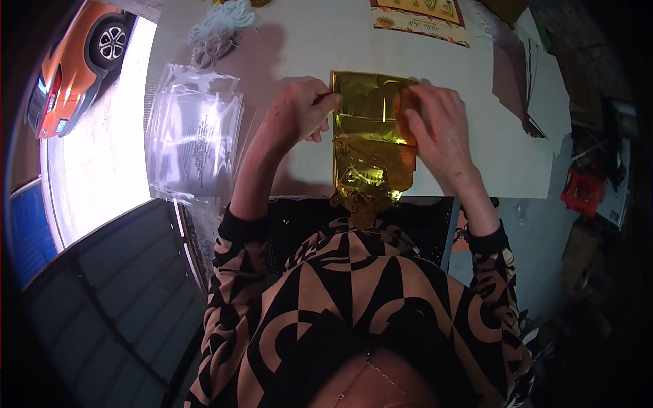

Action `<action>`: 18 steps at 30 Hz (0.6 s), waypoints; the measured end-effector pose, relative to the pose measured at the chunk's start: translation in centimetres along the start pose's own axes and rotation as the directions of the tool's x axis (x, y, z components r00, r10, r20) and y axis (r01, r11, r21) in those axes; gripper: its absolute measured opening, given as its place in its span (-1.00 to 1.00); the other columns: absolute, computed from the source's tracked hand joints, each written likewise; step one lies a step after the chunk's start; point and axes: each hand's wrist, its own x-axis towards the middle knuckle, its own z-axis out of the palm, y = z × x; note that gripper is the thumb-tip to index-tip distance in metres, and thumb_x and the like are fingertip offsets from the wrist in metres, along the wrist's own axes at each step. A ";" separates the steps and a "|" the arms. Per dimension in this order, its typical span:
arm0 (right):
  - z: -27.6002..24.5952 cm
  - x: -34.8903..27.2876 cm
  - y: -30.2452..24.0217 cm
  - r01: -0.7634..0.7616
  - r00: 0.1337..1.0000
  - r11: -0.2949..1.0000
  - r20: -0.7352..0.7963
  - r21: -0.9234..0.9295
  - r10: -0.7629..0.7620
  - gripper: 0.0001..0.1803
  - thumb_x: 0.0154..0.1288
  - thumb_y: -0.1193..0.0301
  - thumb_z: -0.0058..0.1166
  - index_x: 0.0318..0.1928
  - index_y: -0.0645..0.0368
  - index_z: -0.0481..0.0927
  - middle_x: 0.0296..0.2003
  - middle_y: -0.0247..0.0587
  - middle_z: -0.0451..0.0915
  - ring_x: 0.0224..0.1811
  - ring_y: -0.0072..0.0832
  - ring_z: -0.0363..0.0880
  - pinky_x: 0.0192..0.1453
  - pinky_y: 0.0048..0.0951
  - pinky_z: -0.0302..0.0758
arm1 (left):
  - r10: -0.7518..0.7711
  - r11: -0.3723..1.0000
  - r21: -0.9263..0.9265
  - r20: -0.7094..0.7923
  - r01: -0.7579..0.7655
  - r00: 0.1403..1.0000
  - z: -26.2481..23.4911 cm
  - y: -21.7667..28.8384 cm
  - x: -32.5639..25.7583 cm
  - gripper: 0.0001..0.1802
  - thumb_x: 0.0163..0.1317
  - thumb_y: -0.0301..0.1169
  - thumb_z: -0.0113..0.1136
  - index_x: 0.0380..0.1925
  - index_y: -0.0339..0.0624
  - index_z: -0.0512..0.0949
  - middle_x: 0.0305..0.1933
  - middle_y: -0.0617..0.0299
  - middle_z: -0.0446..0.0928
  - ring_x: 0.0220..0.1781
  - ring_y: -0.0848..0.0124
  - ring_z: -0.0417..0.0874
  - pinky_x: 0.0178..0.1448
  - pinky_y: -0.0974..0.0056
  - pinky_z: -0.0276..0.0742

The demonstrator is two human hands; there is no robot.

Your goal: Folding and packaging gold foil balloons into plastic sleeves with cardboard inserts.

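Note:
A shiny gold foil piece [371, 126], flat like an uninflated foil balloon, lies in front of me at the table's near edge. Its upper part is smooth and rectangular; the lower part is crumpled and hangs over the edge toward my lap. My left hand [304, 109] is closed in a pinch at the foil's upper left edge. On the opposite side, my right hand [441, 129] grips the upper right edge, with the thumb on the foil and the fingers curled along the border. Some fingertips of both hands are hidden.
A stack of clear plastic bags [194, 139] lies at the left of the pale table [299, 41]. Behind it sit bundles of whitish string [221, 30]. A printed card [420, 20] is at the far side; brown cardboard [517, 85] stands at the right. A red crate [583, 190] is beyond.

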 end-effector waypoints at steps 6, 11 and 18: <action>1.4 -2.2 -2.1 -0.223 0.975 0.974 -0.018 -0.032 0.222 -0.75 0.41 0.27 0.26 -0.15 0.20 0.60 -0.31 -0.19 0.58 -0.18 -0.19 0.55 -0.02 -0.13 0.43 | -0.027 1.000 0.012 -0.004 0.027 1.000 -0.4 -0.6 -0.4 -0.66 0.51 -0.31 0.09 -0.27 -0.42 0.62 -0.57 0.08 0.66 -0.64 0.37 0.71 -0.51 0.29 0.63; 2.7 -2.0 -2.7 -0.297 0.955 0.953 -0.006 -0.062 0.297 -0.70 0.42 0.18 0.27 -0.26 0.15 0.59 -0.43 -0.29 0.55 -0.25 -0.24 0.54 -0.10 -0.15 0.40 | -0.028 0.999 0.016 -0.010 0.028 1.000 -0.7 -1.6 -0.7 -0.67 0.52 -0.31 0.06 -0.25 -0.41 0.63 -0.56 0.06 0.67 -0.64 0.36 0.71 -0.50 0.28 0.64; 3.5 -1.9 -2.7 -0.331 0.944 0.942 -0.023 -0.064 0.330 -0.74 0.41 0.20 0.28 -0.29 0.09 0.59 -0.45 -0.36 0.53 -0.27 -0.30 0.51 -0.08 -0.17 0.32 | -0.023 0.999 0.032 0.014 0.023 1.000 -1.1 -1.4 -0.8 -0.67 0.53 -0.32 0.05 -0.26 -0.40 0.62 -0.55 0.07 0.67 -0.64 0.36 0.71 -0.49 0.27 0.64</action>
